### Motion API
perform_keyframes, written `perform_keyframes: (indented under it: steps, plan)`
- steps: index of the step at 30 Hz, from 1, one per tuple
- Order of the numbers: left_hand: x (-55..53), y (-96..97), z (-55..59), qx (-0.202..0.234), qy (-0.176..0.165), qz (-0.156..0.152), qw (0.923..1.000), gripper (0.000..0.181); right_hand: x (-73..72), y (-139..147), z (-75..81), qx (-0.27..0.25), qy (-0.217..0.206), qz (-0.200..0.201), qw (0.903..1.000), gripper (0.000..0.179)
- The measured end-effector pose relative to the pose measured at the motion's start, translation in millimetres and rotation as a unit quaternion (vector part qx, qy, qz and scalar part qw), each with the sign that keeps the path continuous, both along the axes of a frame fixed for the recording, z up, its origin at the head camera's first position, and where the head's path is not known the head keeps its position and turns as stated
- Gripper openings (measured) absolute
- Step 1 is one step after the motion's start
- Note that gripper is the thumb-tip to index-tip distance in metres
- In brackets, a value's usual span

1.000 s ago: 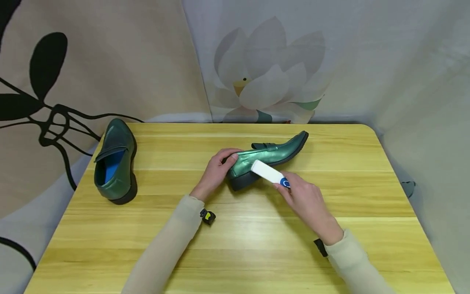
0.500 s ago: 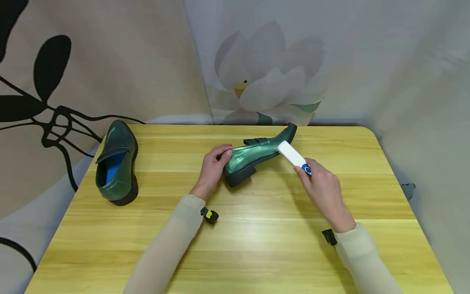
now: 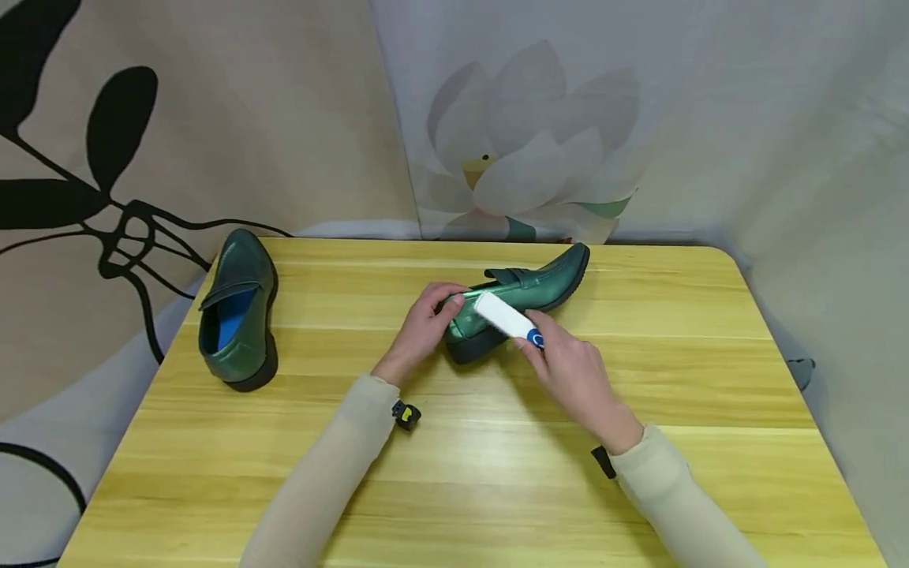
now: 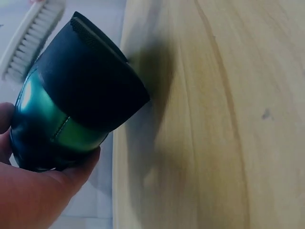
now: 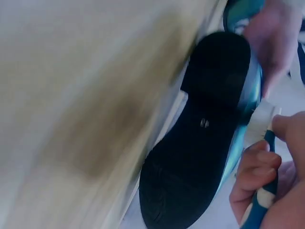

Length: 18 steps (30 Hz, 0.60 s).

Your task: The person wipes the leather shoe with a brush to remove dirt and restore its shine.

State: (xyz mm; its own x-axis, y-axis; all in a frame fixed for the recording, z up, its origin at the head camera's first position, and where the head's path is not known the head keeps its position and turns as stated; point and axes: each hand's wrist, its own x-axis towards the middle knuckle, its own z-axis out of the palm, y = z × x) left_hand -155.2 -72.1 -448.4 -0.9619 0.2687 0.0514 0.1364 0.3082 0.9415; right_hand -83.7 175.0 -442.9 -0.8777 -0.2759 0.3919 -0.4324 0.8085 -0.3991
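A shiny green loafer (image 3: 550,288) is tilted on its side, toe pointing to the back right. My left hand (image 3: 419,330) grips it round the back of the heel, with the thumb on the near side. My right hand (image 3: 577,377) holds a white-backed brush (image 3: 504,315) by its blue and white handle (image 5: 261,202). The brush head overlaps the loafer's side close to the heel. Pale bristles (image 4: 34,36) face the upper in the left wrist view, beside the dark heel block (image 4: 90,71). The right wrist view shows the black sole (image 5: 190,148).
A second green loafer (image 3: 245,260) with a blue insole stands upright at the table's left edge. The wooden table (image 3: 454,489) ends at the back against a cloth (image 3: 540,142) printed with flowers and leaves.
The brush went along the loafer's side toward the toe, then came back left to the heel end. The loafer's toe swung up and then down again. The left hand kept its grip.
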Motion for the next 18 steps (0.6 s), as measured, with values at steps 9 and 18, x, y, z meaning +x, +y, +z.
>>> perform_keyframes:
  steps: [9, 18]
  plan:
    - [-0.1, -0.7, -5.7, 0.011, 0.010, 0.007, 0.9999, 0.034, -14.6, -2.4, 4.2, -0.024, -0.012, -0.026, 0.9993, 0.045]
    - [-1.7, 1.2, -8.1, 0.018, 0.001, 0.017, 0.9997, 0.034, -9.4, -17.4, 2.0, -0.013, 0.001, -0.002, 0.9999, 0.047]
